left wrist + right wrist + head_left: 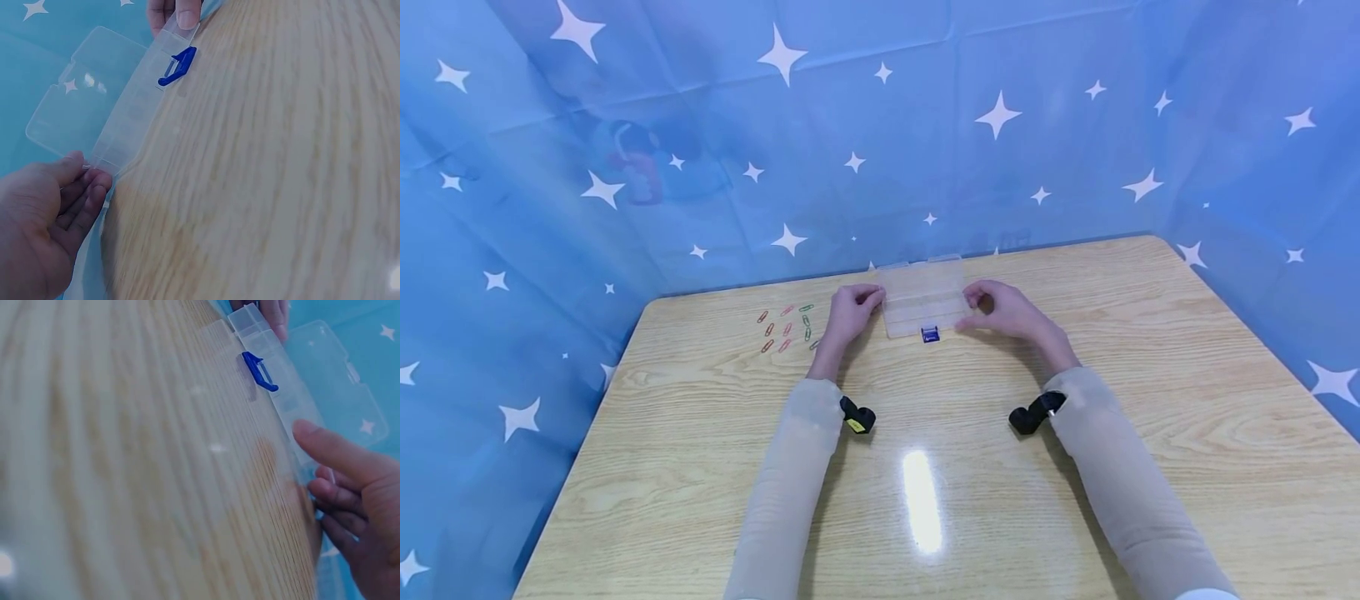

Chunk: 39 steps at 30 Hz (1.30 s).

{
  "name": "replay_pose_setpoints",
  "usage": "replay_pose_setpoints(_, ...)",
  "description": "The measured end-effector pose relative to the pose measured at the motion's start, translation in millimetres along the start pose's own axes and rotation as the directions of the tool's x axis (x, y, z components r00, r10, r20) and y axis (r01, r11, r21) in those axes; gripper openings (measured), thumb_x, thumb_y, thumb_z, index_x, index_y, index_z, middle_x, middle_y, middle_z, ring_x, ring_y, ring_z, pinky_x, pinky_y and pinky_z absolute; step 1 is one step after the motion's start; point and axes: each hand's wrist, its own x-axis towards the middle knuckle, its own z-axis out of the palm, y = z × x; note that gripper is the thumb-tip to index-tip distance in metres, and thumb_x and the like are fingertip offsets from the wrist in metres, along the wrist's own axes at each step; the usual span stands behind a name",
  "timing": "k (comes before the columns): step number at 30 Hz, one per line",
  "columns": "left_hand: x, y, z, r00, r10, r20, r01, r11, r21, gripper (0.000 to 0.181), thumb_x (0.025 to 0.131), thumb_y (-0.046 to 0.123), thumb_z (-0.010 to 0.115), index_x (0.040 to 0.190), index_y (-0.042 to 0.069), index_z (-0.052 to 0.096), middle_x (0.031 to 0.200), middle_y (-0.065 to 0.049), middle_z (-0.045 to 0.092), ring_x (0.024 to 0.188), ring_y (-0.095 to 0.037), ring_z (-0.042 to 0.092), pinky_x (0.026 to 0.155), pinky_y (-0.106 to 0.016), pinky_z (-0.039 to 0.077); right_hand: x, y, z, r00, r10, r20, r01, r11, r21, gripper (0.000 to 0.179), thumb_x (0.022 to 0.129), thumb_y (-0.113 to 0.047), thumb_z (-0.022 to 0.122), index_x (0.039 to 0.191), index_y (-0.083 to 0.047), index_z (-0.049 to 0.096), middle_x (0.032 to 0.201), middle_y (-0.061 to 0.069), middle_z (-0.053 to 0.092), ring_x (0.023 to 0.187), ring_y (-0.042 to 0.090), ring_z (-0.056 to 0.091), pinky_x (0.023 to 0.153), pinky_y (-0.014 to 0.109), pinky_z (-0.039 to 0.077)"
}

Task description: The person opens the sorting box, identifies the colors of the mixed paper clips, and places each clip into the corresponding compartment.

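A clear plastic compartment box [925, 321] lies near the table's back edge, its transparent lid [94, 81] raised and leaning back. A blue latch [259, 372] is on its front side. My left hand [852, 310] holds the box's left end, thumb and fingertips at the corner by the lid. At the right end my right hand [1006, 310] has its thumb along the front edge and its bent fingers at the side. In the left wrist view, that thumb overlaps the box's corner. No loose objects can be made out in the box.
Left of my left hand lie several paperclips in rough columns: red paperclips [769, 330], pink paperclips [787, 330] and green paperclips [806, 321]. One is partly hidden by my left wrist. A blue star-patterned cloth [850, 125] hangs behind the wooden table [955, 450].
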Motion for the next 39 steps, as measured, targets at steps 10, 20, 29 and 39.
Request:
replay_pose_setpoints(10, 2.4, -4.7, 2.0, 0.997, -0.077, -0.019, 0.074, 0.989, -0.127, 0.026, 0.1, 0.02, 0.065, 0.115, 0.001, 0.075, 0.097, -0.013, 0.074, 0.086, -0.019, 0.069, 0.079, -0.029, 0.057, 1.4, -2.5, -0.4, 1.0, 0.022, -0.015, -0.022, 0.999, -0.023, 0.076, 0.079, -0.037, 0.088, 0.138, -0.001, 0.056, 0.112, 0.012, 0.06, 0.099, 0.027, 0.052, 0.09, 0.041, 0.044)
replay_pose_setpoints(20, 4.9, -0.9, 2.8, 0.989, -0.145, -0.039, 0.136, 0.976, -0.168, 0.024, 0.099, 0.018, 0.068, 0.11, -0.003, 0.075, 0.092, -0.015, 0.074, 0.073, -0.011, 0.067, 0.073, -0.024, 0.056, 0.2, -4.2, 0.8, 0.999, 0.036, -0.011, -0.036, 0.999, -0.015, 0.076, 0.079, -0.038, 0.088, 0.138, -0.001, 0.056, 0.101, 0.012, 0.059, 0.086, 0.025, 0.049, 0.078, 0.039, 0.043)
replay_pose_setpoints(29, 6.3, 0.2, 6.2, 0.984, -0.163, -0.075, 0.149, 0.975, -0.163, 0.022, 0.097, 0.018, 0.071, 0.104, -0.001, 0.077, 0.083, -0.011, 0.073, 0.07, -0.012, 0.066, 0.068, -0.022, 0.052, -0.5, -1.2, 0.7, 0.999, 0.045, -0.008, -0.045, 0.999, 0.009, 0.071, 0.078, -0.042, 0.087, 0.131, -0.003, 0.06, 0.103, 0.012, 0.06, 0.086, 0.025, 0.051, 0.078, 0.038, 0.043)
replay_pose_setpoints(39, 5.4, 3.2, 7.6, 0.974, -0.209, -0.088, 0.189, 0.963, -0.192, 0.022, 0.096, 0.02, 0.072, 0.1, -0.001, 0.078, 0.083, -0.011, 0.074, 0.072, -0.015, 0.068, 0.069, -0.022, 0.052, -1.5, 1.6, 2.5, 0.998, 0.049, -0.03, -0.048, 0.999, 0.026, 0.071, 0.079, -0.039, 0.088, 0.132, -0.002, 0.059, 0.104, 0.012, 0.061, 0.087, 0.025, 0.051, 0.08, 0.038, 0.044)
